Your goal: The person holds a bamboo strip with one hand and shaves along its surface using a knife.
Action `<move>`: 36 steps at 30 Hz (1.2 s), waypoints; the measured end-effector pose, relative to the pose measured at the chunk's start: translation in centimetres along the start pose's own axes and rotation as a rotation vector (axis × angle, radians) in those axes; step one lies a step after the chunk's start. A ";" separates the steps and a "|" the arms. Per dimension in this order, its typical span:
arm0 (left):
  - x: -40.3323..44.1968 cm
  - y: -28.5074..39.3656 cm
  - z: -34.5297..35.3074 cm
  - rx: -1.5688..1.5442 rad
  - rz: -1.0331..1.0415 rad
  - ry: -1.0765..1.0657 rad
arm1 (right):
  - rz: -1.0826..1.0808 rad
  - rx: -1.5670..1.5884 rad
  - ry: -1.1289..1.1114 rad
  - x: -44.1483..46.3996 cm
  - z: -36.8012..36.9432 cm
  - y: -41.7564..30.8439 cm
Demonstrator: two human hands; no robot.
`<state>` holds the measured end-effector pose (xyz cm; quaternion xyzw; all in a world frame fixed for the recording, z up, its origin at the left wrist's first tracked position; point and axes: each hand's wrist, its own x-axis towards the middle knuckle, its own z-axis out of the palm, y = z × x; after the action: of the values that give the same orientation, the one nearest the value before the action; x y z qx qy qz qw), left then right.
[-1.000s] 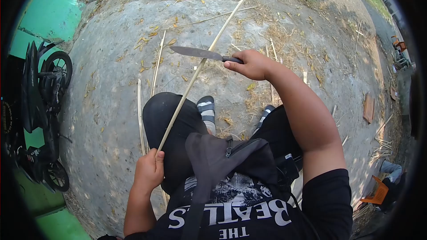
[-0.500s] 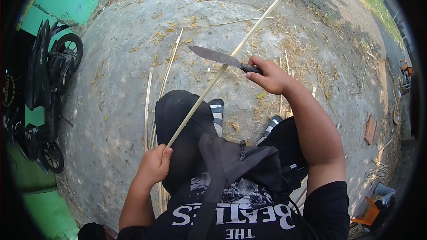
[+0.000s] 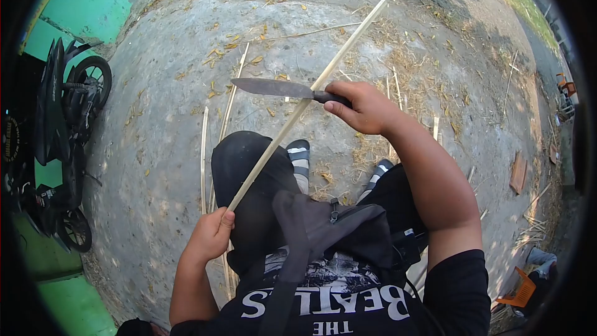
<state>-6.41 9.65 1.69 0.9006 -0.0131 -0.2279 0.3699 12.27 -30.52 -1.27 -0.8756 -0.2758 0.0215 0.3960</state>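
A long pale strip, which looks like split bamboo [image 3: 273, 143], slants from my lap up to the far right over the concrete. Its near end is gripped in my left hand [image 3: 211, 233], beside my left knee. My right hand [image 3: 360, 107] is closed around the dark handle of a large knife [image 3: 273, 88]. The broad grey blade points left and lies across the strip near the handle end. Whether the edge bites into the strip, I cannot tell.
Thin strips [image 3: 204, 162] lie on the ground left of my knee. Dry leaves and shavings [image 3: 404, 62] litter the concrete. A motorcycle [image 3: 68, 112] stands at the left by a green wall. An orange chair [image 3: 519, 289] and a brick-coloured block [image 3: 518, 173] are at the right.
My right hand and the knife have moved left and slightly nearer along the strip. My left hand still holds the near end and has shifted slightly.
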 end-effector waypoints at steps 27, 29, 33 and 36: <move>0.0 -1.5 0.5 -0.066 -0.052 0.045 | 0.140 -0.206 -0.170 -0.8 -0.6 -2.3; -0.3 -1.6 0.7 -0.066 -0.069 0.041 | 0.196 -0.182 -0.132 -0.4 -1.0 -0.7; -0.1 -2.3 0.7 -0.161 -0.071 0.007 | 0.294 -0.135 -0.138 -0.1 -1.5 0.8; 0.4 -2.1 0.4 -0.155 -0.080 0.001 | 0.207 -0.167 -0.189 -0.7 -0.1 -1.1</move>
<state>-6.57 10.84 -0.19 0.8691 0.0407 -0.2422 0.4292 11.16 -30.33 -0.55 -0.9233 -0.2210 0.1213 0.2897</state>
